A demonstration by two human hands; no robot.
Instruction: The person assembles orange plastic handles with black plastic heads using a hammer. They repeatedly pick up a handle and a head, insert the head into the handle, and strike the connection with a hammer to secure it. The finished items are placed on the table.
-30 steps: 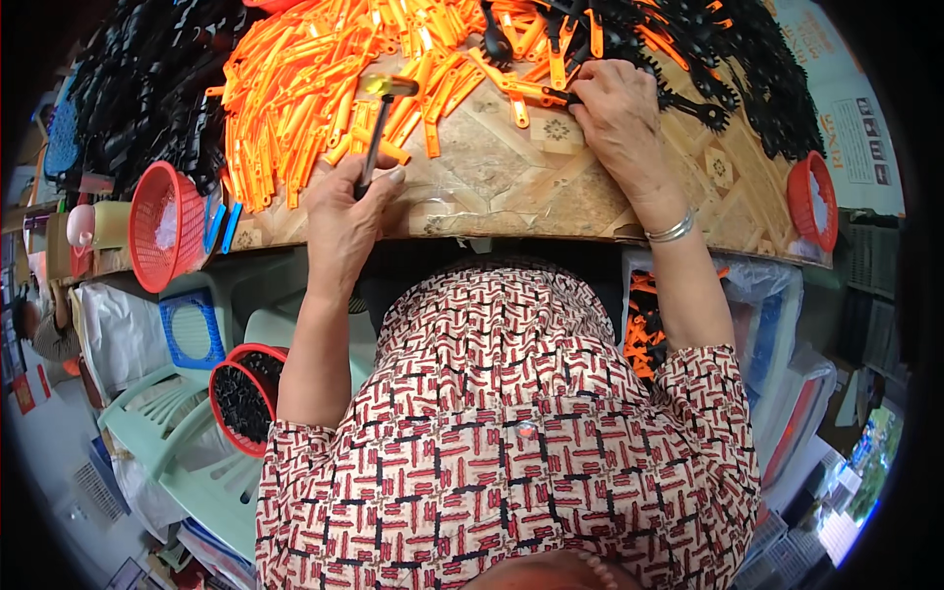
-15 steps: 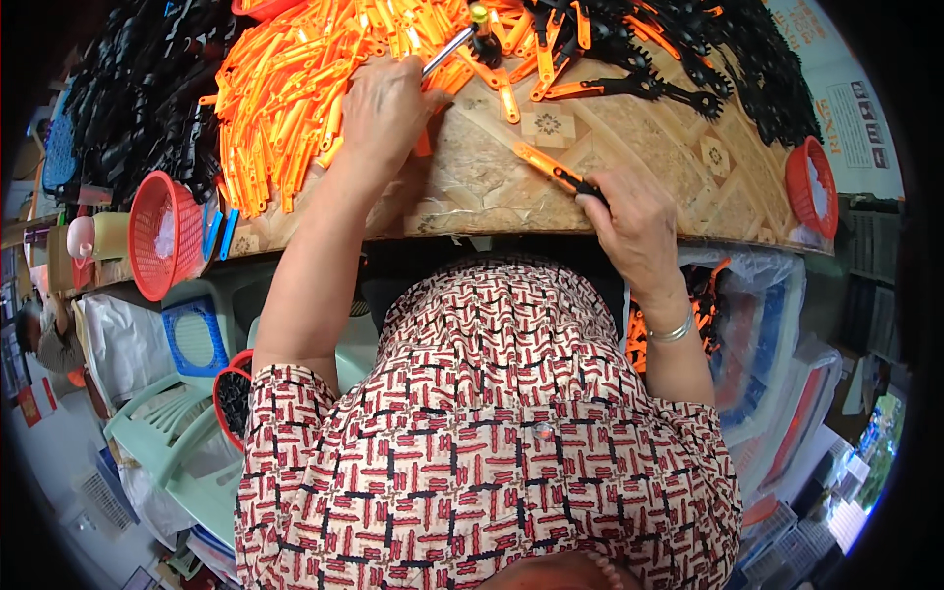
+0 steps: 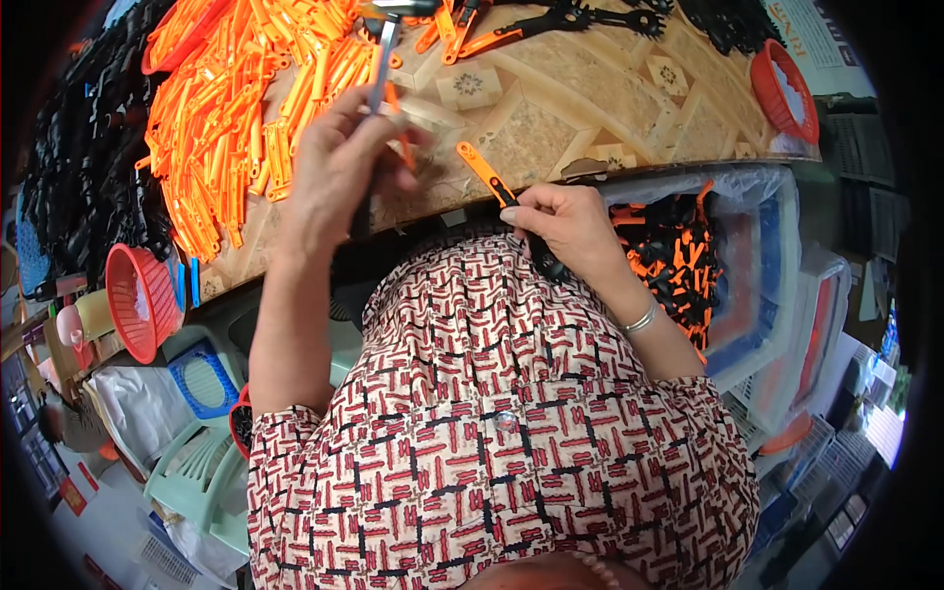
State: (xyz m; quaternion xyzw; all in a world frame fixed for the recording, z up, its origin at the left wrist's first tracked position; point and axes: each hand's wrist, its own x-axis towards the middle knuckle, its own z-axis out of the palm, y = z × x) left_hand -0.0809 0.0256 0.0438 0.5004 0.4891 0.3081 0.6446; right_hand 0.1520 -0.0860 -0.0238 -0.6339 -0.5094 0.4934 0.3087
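Note:
My left hand (image 3: 339, 167) is closed around a hammer (image 3: 384, 59) with a metal shaft, whose head rises toward the top edge of the view. Motion blurs its fingertips, and an orange strip (image 3: 401, 147) shows beside them; I cannot tell whether they touch it. Pinched in my right hand (image 3: 570, 226) is an orange and black plastic piece (image 3: 484, 173), its orange end pointing up and left over the table's front edge. My fingers hide part of its black end. Left of my left hand, a big heap of orange plastic strips (image 3: 211, 128) covers the table.
Black parts (image 3: 93, 187) are piled at far left, beside a red basket (image 3: 143, 300). Joined orange-black pieces (image 3: 551, 25) lie at the table's back. Another red basket (image 3: 784, 93) stands at the right edge. Below it, a lined bin (image 3: 757, 246) holds orange and black pieces.
My right hand has drawn the orange and black piece left and toward my body. My left hand has come left and nearer me with the hammer. The whole view has shifted too.

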